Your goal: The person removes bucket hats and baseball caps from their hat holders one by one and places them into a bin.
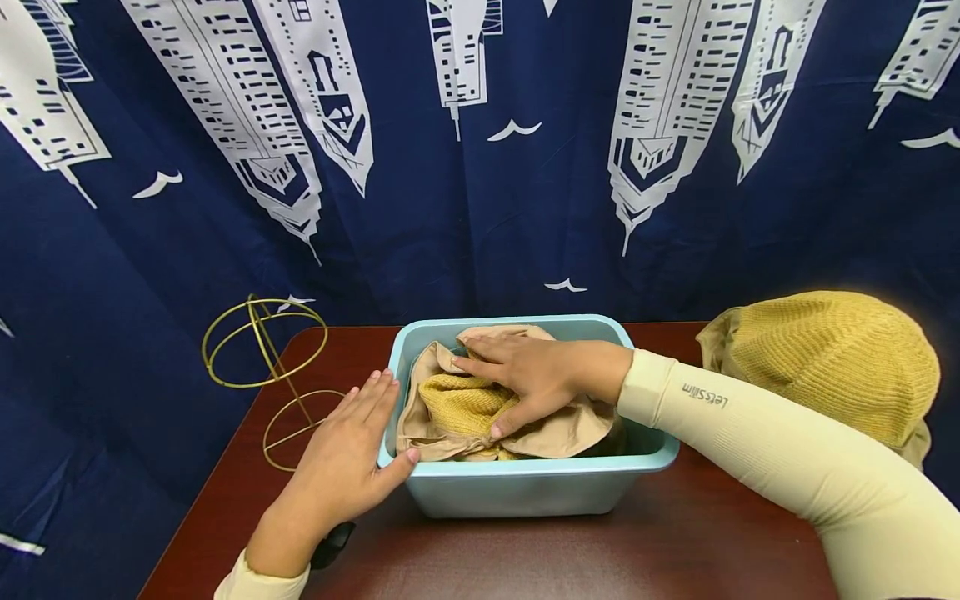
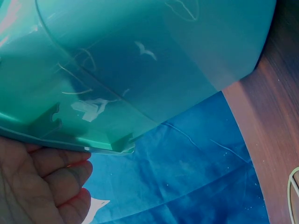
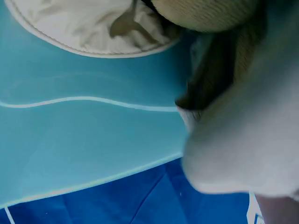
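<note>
A beige fabric hat with a yellow knit part [image 1: 457, 404] and a small tied knot lies inside a light blue plastic bin [image 1: 517, 492]. Spread over it, my right hand [image 1: 536, 375] rests on the fabric with fingers extended. My left hand [image 1: 345, 454] lies with straight fingers along the bin's left rim, its thumb by the near left corner. From the left wrist view, the fingers [image 2: 60, 175] show under the rim, against the bin's outer wall [image 2: 154, 51]. A beige brim [image 3: 88, 28] stands near the bin's inner wall [image 3: 84, 135] in the right wrist view.
A gold wire stand [image 1: 281, 375] with rings rises at the table's left, behind my left hand. Another yellow knit hat [image 1: 840, 358] sits at the right, beyond my right forearm. The brown table [image 1: 712, 533] backs onto a dark blue printed curtain [image 1: 480, 225].
</note>
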Motion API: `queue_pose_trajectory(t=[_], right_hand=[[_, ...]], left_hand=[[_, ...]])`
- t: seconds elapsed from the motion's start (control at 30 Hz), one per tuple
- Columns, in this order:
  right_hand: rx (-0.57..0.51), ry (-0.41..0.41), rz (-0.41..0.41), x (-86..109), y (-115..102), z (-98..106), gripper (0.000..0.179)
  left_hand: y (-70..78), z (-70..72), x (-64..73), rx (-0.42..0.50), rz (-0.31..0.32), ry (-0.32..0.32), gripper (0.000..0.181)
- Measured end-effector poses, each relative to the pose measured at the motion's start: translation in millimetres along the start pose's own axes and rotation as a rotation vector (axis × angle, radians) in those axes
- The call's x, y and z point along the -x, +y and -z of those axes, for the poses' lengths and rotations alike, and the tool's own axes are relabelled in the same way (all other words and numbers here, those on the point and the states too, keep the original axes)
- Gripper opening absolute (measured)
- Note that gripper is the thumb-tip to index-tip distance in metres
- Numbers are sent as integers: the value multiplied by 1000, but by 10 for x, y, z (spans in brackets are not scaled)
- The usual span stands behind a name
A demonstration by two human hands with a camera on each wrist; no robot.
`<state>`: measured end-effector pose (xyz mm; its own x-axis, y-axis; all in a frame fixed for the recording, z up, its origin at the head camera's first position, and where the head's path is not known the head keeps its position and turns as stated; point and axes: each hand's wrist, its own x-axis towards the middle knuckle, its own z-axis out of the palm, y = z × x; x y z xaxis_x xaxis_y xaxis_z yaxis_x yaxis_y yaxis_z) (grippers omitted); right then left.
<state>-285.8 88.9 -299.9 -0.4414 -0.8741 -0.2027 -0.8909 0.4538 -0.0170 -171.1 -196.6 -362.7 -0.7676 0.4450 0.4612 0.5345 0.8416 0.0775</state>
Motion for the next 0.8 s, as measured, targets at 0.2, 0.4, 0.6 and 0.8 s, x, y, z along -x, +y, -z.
queue_pose_trajectory(t=[0.2,0.4,0.6,0.8], right_hand=[[43,-47,13,-180,14,-172,99],[63,-109,16,-288,16,-293,97],[77,-162,14,-373,24,-447,89],[115,-157,37,-425,7,-509,85]], left_hand=[[-9,0,-11,-1,0,-13,81],[-15,9,-14,0,-2,0,80],[3,19,-8,14,2,5,77],[8,35,19,5,10,-12,77]])
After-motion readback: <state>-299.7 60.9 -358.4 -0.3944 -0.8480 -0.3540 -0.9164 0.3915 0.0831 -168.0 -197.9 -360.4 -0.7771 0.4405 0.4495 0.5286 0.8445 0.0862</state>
